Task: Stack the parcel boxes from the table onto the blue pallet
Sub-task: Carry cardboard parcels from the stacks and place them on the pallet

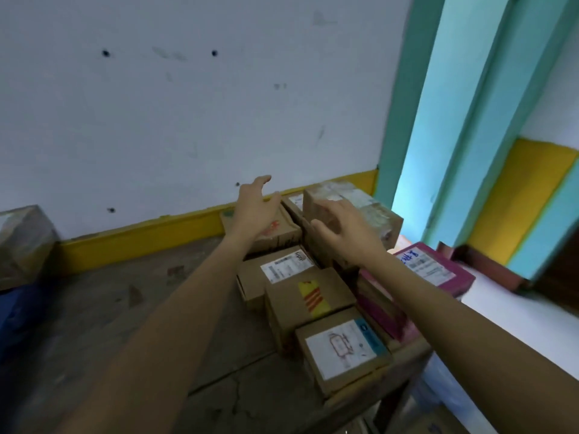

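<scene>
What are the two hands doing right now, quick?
Left hand: open, fingers spread, holding nothing.
Right hand: open, against the tall taped box, not gripping it yet.

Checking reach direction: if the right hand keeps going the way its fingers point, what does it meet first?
Most likely the tall taped box at the back; the right hand, open, is already in front of it. Depth is unclear.
</scene>
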A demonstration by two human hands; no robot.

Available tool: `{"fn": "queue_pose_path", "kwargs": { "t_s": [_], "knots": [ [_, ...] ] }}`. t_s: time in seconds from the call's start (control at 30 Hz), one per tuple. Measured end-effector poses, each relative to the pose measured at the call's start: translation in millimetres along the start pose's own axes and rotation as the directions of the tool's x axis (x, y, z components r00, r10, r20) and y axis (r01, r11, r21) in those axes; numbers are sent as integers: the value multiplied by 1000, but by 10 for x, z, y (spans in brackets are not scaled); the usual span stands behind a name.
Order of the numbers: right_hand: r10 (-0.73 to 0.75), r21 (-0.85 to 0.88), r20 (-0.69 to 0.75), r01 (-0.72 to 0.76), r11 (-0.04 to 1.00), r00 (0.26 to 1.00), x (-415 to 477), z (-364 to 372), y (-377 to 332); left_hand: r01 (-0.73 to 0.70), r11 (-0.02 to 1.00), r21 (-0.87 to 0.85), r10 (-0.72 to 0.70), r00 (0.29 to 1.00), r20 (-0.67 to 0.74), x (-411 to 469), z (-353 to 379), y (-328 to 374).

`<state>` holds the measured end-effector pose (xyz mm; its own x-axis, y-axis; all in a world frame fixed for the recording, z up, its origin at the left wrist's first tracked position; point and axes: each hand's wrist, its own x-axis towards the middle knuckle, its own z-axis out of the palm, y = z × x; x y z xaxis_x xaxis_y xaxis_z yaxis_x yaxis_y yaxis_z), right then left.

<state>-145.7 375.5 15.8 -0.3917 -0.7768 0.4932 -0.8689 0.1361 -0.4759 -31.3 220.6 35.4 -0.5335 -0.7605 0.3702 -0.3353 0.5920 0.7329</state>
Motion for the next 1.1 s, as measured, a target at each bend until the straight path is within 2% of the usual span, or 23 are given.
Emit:
{"fn": "queue_pose_path", "kwargs": {
  "t_s": [0.13,0.3,0.43,0.53,0.6,0.67,0.87,1.1],
  "knots": [
    [66,-58,-6,-66,996,998,129,-157,509,25,1000,0,-24,995,94,204,424,108],
    [149,-92,-3,-148,985,989,379,-289,1177,123,992,20,-125,977,174,544,950,194],
    [254,-92,121,-244,965,960,544,-351,1701,202,979,40,-205,940,271,760,1419,122],
    [267,26,292,-287,958,919,618,-315,1972,263,963,49,-265,910,319,820,1657,50],
    [221,97,363,-273,957,905,654,-262,2072,330,942,68,-334,890,310,812,1747,26],
    [200,183,392,-289,940,898,661,-191,2113,353,935,25,-345,896,281,795,1820,25],
    [149,252,343,-243,937,928,671,-142,2035,318,946,-70,-306,942,140,748,1811,116],
    [26,306,301,-122,944,953,813,-112,1381,291,946,-143,-300,953,-45,574,1136,171]
  ]
}}
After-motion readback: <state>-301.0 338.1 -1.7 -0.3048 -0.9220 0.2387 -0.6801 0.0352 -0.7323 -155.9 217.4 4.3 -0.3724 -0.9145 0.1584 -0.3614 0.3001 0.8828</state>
